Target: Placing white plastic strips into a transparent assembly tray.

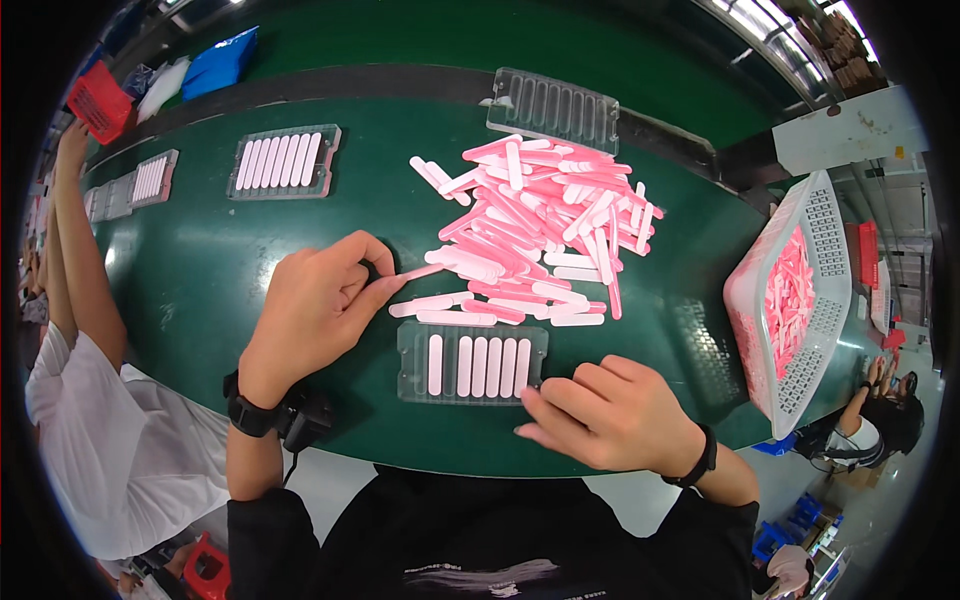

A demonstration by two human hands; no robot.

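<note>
Nearest, the right hand (612,412) rests with fingers curled, fingertips touching the right edge of a clear plastic slotted tray (472,363) partly filled with pale pink sticks. Just left, the left hand (318,305) pinches one pink plastic stick (421,272) between thumb and forefinger. Beyond lies a loose heap of pink sticks (545,225) on the green conveyor belt (200,270). Right stands a white perforated basket (800,300); farther, a filled tray (284,162) and blue packages (220,62).

A factory packing line: green conveyor belt (200,290), filled trays (285,160), seated workers.
</note>
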